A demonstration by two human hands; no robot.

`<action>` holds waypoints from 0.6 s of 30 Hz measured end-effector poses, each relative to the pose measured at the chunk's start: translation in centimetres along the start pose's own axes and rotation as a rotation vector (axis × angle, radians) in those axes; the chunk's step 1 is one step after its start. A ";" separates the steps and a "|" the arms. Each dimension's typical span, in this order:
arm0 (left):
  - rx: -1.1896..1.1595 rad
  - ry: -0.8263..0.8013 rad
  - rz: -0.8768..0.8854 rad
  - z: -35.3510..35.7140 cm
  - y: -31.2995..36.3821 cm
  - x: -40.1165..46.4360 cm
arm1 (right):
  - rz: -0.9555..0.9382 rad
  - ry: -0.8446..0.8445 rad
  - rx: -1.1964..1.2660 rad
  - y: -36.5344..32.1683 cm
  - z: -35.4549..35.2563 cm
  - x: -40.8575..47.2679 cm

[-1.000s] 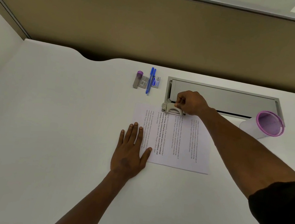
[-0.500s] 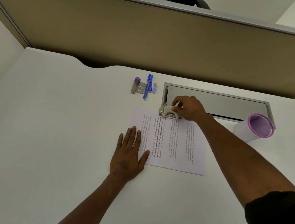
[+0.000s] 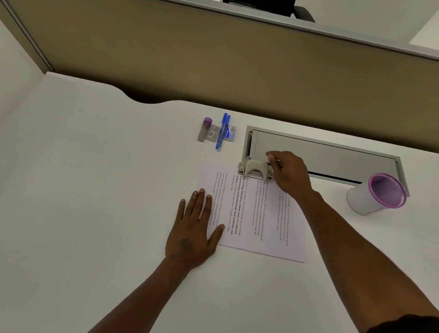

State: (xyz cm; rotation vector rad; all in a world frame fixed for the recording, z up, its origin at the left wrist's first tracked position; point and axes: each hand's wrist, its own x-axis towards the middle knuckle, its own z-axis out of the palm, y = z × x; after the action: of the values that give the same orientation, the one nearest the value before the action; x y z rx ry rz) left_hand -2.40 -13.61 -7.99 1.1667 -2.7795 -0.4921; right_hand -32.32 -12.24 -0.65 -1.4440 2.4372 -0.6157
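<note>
A stack of printed paper (image 3: 264, 221) lies on the white desk (image 3: 83, 205). A beige hole punch (image 3: 254, 169) sits over the middle of the paper's far edge. My right hand (image 3: 289, 175) is at the punch's right end, fingers curled over its back; the thumb is hidden. My left hand (image 3: 194, 229) lies flat, fingers straight, pressing the paper's near left corner, palm on the desk.
Beyond the paper are a purple-capped tube (image 3: 204, 130), blue pens (image 3: 222, 132) and small packets. A grey cable-tray lid (image 3: 324, 158) is set into the desk. A white mesh cup with a purple rim (image 3: 375, 195) lies tipped at right. A tan partition (image 3: 225, 64) runs behind.
My right hand has slid from on top of the punch to its right end, uncovering the punch handle. The left hand and paper have stayed put; the camera has tilted up a little.
</note>
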 end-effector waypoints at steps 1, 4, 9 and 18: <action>-0.005 0.003 0.002 0.0 0.0 0.0 | 0.017 0.062 0.032 0.3 0.0 -0.6; -0.033 0.005 0.012 0.0 -0.1 0.0 | 0.148 0.176 0.115 1.3 0.4 -2.5; -0.145 0.044 0.031 -0.5 -0.2 0.0 | 0.147 0.091 -0.023 3.0 1.0 -5.1; -0.139 0.063 0.094 -3.5 1.9 5.8 | 0.146 -0.020 -0.099 3.2 1.3 -5.7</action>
State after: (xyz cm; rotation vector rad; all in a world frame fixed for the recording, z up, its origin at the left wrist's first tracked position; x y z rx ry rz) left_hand -7.10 -17.39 -4.33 0.9992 -2.6833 -0.6175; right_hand -31.53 -6.16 -3.40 -1.2858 2.5613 -0.4522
